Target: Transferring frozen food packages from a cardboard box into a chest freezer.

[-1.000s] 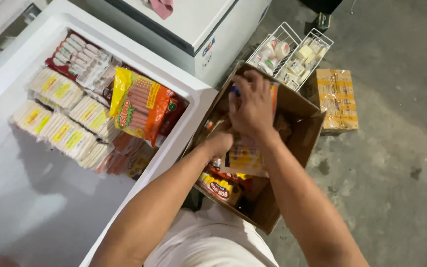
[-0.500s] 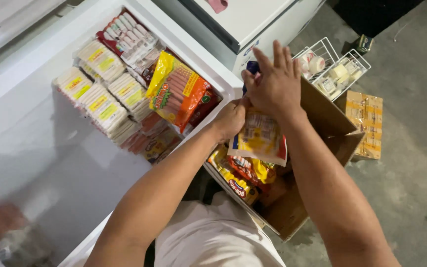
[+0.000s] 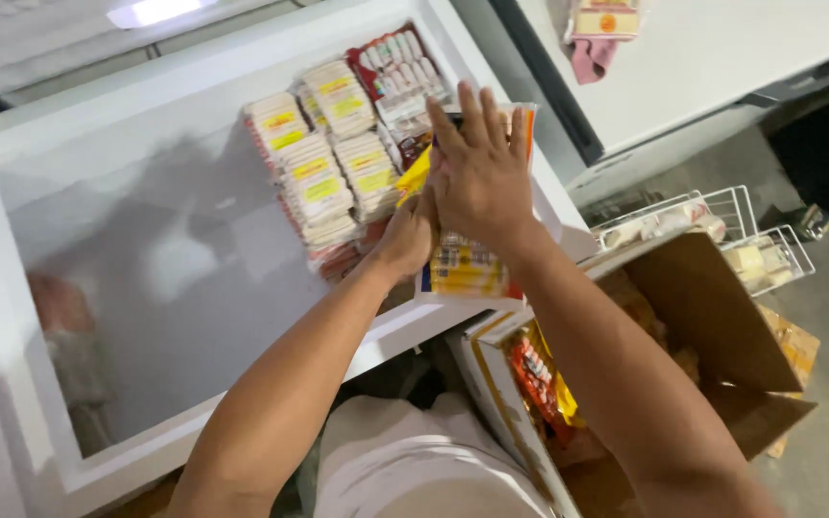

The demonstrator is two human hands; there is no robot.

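From my remote seat, nearest at 5 o'clock stands an open brown cardboard box (image 3: 693, 317), matte and creased, with glossy red-and-yellow packets (image 3: 537, 376) standing along its near wall. Both forearms reach up toward 12 o'clock. My right hand (image 3: 480, 171) lies palm-down, fingers spread wide and flat over a stack of flat plastic packs (image 3: 467, 264) with yellow and orange print; my left hand (image 3: 405, 238) grips the stack's left edge from below, fingers curled under it. The stack hangs over the right rim of the white chest freezer (image 3: 146, 230), smooth-walled inside. Beyond, at 11 o'clock, rows of pale wrapped packs with yellow labels (image 3: 323, 182) lie tight together. At 3 o'clock sit white wire baskets (image 3: 722, 230).
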